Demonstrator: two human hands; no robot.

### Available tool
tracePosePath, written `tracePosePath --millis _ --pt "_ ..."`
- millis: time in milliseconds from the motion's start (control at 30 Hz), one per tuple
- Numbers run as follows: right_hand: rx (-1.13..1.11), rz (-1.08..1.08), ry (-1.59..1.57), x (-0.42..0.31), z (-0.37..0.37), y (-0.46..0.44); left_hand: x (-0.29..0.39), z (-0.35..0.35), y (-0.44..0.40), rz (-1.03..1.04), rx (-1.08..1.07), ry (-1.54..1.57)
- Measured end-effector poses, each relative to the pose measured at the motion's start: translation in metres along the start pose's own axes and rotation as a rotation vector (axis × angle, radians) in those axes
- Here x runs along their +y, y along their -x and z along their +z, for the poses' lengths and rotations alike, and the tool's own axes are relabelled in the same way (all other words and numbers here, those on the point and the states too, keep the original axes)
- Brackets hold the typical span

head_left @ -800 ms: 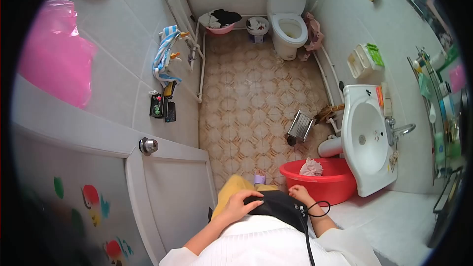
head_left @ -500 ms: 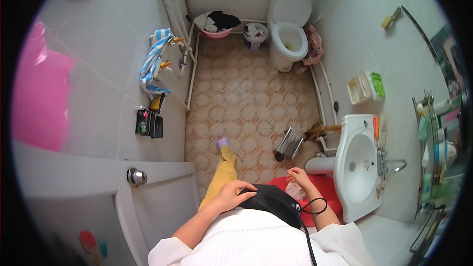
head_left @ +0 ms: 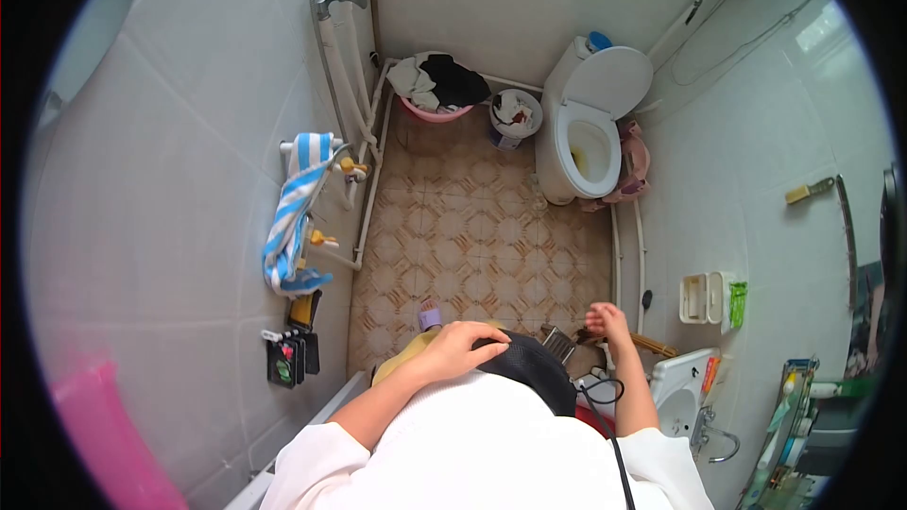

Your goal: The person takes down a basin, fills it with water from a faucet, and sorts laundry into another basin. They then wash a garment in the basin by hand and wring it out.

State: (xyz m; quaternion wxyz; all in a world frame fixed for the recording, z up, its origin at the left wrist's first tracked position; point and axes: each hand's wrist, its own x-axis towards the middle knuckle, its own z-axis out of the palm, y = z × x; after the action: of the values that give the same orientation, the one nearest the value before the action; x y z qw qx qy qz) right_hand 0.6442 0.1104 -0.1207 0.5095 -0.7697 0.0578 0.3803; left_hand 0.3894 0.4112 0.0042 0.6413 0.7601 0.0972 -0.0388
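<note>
My left hand point(head_left: 470, 345) rests on a black waist bag point(head_left: 534, 368) at my front, its fingers stretched out along the top and the thumb apart. A black cord point(head_left: 619, 449) runs from the bag's right end. To the right of the bag, my right hand point(head_left: 607, 321) is held in the air with loosely bent fingers and nothing visible in it. Below and beyond it are a metal rack point(head_left: 558, 345) on the floor and a wooden-handled broom point(head_left: 655, 346). The white washbasin point(head_left: 682, 406) is right of my right forearm.
Ahead is a tiled floor point(head_left: 463, 217). At the far wall stand a pink basin point(head_left: 436, 114) of clothes, a waste bucket point(head_left: 506, 139) and a toilet point(head_left: 567, 175) with its lid up. A striped towel point(head_left: 293, 212) hangs at left; a glass shelf point(head_left: 789, 416) is at right.
The view has moved forward and tilted up, so the toilet and basin appear lower. My right hand has risen in view; my left hand stays on the bag.
</note>
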Motion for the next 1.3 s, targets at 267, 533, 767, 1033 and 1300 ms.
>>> tracePosePath --millis 267,533,767,1033,1300 --pt "-0.114 -0.122 -0.049 -0.178 0.055 -0.168 -0.01 -0.101 -0.09 -0.074 0.237 0.112" --pt "-0.277 -0.398 -0.008 -0.479 0.157 -0.433 -0.027 -0.169 -0.206 -0.232 0.747 0.323" --pt "-0.14 -0.743 -0.065 -0.759 0.251 -0.584 0.033 -0.211 -0.289 -0.315 1.138 0.485" --pt "0.065 -1.171 -0.06 -0.879 0.307 -0.63 0.044 -0.207 -0.33 -0.47 1.285 0.529" --pt "-0.065 -1.166 -0.246 -0.871 0.314 -0.554 0.049 -0.176 -0.344 -0.285 1.502 0.508"
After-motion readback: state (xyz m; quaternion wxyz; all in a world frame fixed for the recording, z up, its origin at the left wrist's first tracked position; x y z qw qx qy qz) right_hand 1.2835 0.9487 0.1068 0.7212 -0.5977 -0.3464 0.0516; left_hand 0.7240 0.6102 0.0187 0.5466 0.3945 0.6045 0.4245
